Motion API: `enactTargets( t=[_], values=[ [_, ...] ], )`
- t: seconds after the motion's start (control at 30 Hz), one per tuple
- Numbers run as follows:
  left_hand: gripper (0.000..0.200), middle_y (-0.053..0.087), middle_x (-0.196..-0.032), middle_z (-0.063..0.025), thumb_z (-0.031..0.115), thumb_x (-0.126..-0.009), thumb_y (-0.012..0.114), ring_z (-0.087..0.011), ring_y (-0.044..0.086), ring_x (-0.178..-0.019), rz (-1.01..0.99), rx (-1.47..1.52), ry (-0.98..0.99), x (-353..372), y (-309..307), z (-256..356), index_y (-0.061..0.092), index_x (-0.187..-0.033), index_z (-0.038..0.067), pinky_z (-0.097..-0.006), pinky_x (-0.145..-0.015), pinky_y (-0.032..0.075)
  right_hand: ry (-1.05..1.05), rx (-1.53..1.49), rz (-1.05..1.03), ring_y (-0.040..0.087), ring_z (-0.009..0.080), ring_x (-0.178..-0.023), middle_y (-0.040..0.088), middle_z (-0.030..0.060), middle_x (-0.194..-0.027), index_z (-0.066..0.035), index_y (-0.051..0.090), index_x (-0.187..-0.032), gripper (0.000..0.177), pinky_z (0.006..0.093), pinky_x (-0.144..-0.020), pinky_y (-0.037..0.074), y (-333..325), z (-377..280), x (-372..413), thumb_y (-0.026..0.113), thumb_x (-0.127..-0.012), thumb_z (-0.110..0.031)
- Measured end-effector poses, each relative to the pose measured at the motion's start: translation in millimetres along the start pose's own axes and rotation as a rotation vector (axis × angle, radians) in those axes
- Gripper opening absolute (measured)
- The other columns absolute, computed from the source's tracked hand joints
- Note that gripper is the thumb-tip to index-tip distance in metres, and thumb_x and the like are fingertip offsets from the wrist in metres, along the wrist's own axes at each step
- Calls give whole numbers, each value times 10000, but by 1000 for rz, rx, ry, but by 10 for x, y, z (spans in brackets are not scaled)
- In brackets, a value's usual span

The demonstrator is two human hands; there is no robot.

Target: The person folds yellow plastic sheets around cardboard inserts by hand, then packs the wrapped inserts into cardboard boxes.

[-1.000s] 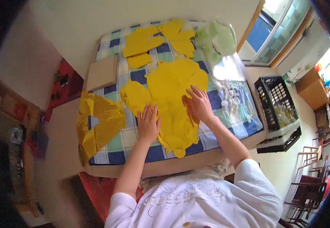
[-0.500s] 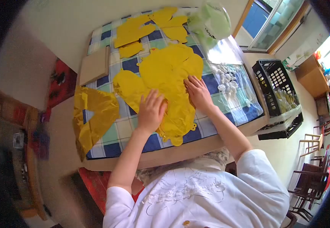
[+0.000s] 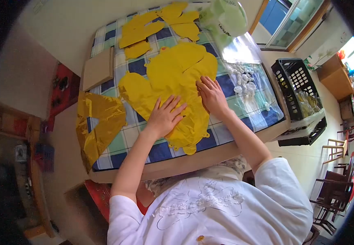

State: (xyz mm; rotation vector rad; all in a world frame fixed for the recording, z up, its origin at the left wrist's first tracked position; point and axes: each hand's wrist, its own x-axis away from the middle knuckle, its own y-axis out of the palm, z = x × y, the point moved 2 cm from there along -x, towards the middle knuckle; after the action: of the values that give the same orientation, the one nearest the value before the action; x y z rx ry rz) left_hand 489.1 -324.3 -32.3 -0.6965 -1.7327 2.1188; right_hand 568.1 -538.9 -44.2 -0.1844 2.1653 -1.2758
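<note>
A large flat yellow foil balloon (image 3: 168, 73), wrinkled and without air, lies on the checked cloth in front of me. My left hand (image 3: 166, 117) rests on its lower part, open, with fingers spread. On the balloon's right edge lies my right hand (image 3: 212, 98), open, its fingers stretched out and fingertips touching the foil. Small tabs stick out along the balloon's bottom edge. Farther back are more flat yellow foil pieces (image 3: 142, 30). A shiny gold foil piece (image 3: 99, 126) hangs partly over the table's left edge.
A checked cloth (image 3: 122, 157) covers the table. At left lies a cardboard piece (image 3: 97, 70). On the right are a clear plastic bag (image 3: 262, 98) with white tied bits and a pale green bag (image 3: 228, 18). Black crates (image 3: 295, 87) stand beside the table, with chairs (image 3: 334, 185) beyond.
My left hand has flattened, its fingers spreading wider and moving slightly right over the foil. The right hand has shifted slightly up along the edge. The balloon's upper right part looks smoother.
</note>
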Motion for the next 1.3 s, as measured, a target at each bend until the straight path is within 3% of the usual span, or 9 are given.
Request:
enactTargets(
  t=[0.23, 0.73, 1.03, 1.3],
  values=[
    [486, 360, -1444, -185, 274, -956, 500, -348, 342, -1340, 289, 148, -308, 97, 20, -145, 381, -1413, 158, -551, -1081, 258, -7, 55, -52, 384, 313, -1320, 463, 138, -1380, -135, 522, -1283, 362, 505, -1090, 280, -23, -39, 26, 509, -924, -185],
    [481, 369, -1435, -205, 310, -947, 524, -349, 320, -1356, 260, 112, -319, 2, 25, -143, 427, -1384, 134, -551, -1087, 248, -28, 58, -21, 403, 312, -1308, 501, 121, -1348, -146, 551, -1267, 376, 526, -1081, 292, -23, 19, 24, 530, -891, -142],
    [561, 293, -1502, -151, 474, -935, 472, -336, 246, -1397, 34, 42, -278, -366, 118, -58, 404, -1415, 189, -554, -1117, 180, -6, 57, -42, 404, 312, -1310, 494, 127, -1357, -141, 546, -1270, 379, 520, -1086, 287, -37, 19, 16, 523, -892, -154],
    [567, 302, -1499, -146, 460, -918, 514, -334, 250, -1397, 56, 22, -215, -344, 115, -64, 410, -1414, 205, -565, -1112, 186, 9, 45, -48, 397, 298, -1318, 492, 121, -1363, -136, 546, -1270, 374, 508, -1097, 277, -36, 19, 20, 519, -899, -174]
  ],
)
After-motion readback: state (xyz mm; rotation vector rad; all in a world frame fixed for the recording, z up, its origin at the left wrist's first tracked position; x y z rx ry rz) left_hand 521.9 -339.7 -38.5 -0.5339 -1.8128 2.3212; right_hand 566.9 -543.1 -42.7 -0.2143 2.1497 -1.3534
